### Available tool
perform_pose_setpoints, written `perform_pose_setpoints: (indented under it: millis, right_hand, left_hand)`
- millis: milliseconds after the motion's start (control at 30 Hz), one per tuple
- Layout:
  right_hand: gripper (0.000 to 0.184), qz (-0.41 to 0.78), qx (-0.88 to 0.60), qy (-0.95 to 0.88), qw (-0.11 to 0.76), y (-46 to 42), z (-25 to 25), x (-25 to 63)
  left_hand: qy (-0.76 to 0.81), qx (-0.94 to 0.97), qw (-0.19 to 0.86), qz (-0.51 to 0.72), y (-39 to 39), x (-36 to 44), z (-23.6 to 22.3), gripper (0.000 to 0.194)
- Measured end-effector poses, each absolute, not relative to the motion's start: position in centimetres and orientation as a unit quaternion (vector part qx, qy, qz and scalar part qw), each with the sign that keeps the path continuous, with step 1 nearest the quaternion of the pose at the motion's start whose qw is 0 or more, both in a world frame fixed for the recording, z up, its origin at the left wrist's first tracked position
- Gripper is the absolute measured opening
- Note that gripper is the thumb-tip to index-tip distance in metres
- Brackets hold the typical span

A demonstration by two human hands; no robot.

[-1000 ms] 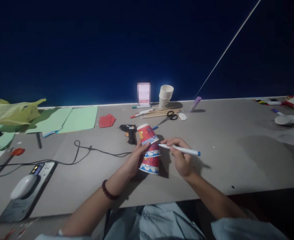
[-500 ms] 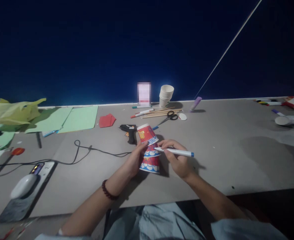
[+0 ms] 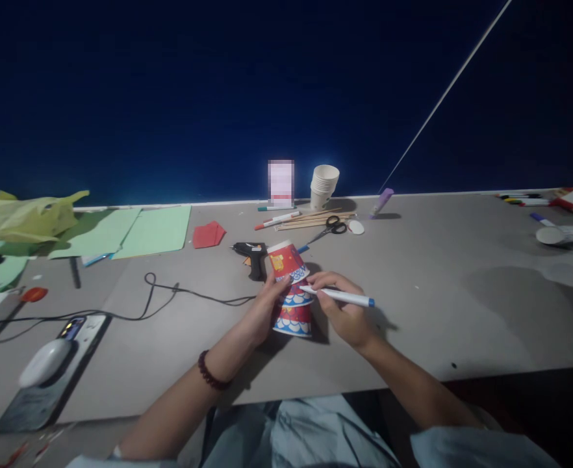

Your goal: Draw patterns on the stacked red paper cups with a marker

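Observation:
My left hand (image 3: 266, 305) is wrapped round a stack of upside-down paper cups (image 3: 292, 320), red with blue and white scallops near the rims. The stack leans slightly. In my right hand (image 3: 347, 312) is a white marker (image 3: 349, 297) with a blue end, pinched between the fingers. Its tip points left at the middle cup, near or on the surface; I cannot tell whether it touches. Just behind the cups lies a black hot glue gun (image 3: 254, 259), partly covered by the top cup.
Behind are white paper cups (image 3: 324, 185), wooden sticks (image 3: 310, 223), scissors (image 3: 332, 226), and a purple glue stick (image 3: 382, 202). Red paper (image 3: 208, 234), green sheets (image 3: 152, 233) and a yellow bag (image 3: 21, 221) lie leftward. A black cable (image 3: 121, 318) crosses the table; a phone (image 3: 73, 327) lies front left.
The marker has shifted slightly left, its tip a little higher on the cup stack. My left hand and the cups have barely moved.

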State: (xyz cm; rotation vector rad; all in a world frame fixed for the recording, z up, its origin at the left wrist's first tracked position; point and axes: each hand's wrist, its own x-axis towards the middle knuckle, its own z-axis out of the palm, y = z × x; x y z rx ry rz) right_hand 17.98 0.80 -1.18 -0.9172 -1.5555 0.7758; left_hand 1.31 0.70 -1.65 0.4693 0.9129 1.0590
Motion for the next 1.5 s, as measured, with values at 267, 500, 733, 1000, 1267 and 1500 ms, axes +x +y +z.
perform_pose_setpoints:
  millis: [267, 500, 733, 1000, 1267, 1500]
  right_hand:
    - [0.011, 0.333, -0.373, -0.672, 0.547, 0.66, -1.00, 18.10]
    - [0.010, 0.335, -0.382, -0.662, 0.551, 0.72, -0.95, 18.09]
    - [0.011, 0.350, -0.372, -0.659, 0.551, 0.73, -1.32, 18.21]
    - [0.011, 0.349, -0.380, -0.656, 0.551, 0.72, -1.43, 18.21]
    - [0.012, 0.347, -0.377, -0.655, 0.555, 0.75, -1.12, 18.25]
    - [0.011, 0.370, -0.379, -0.640, 0.557, 0.67, -0.94, 18.24]
  left_hand:
    - [0.412, 0.200, 0.741, 0.491, 0.75, 1.30, -1.49, 0.049]
    - [0.414, 0.208, 0.743, 0.483, 0.73, 1.36, -1.43, 0.048]
    - [0.413, 0.204, 0.739, 0.491, 0.69, 1.36, -1.26, 0.050]
    - [0.408, 0.204, 0.743, 0.489, 0.79, 1.35, -1.40, 0.051]
    - [0.423, 0.218, 0.733, 0.486, 0.72, 1.28, -1.36, 0.045]
    - [0.411, 0.208, 0.741, 0.489, 0.75, 1.25, -1.37, 0.046]
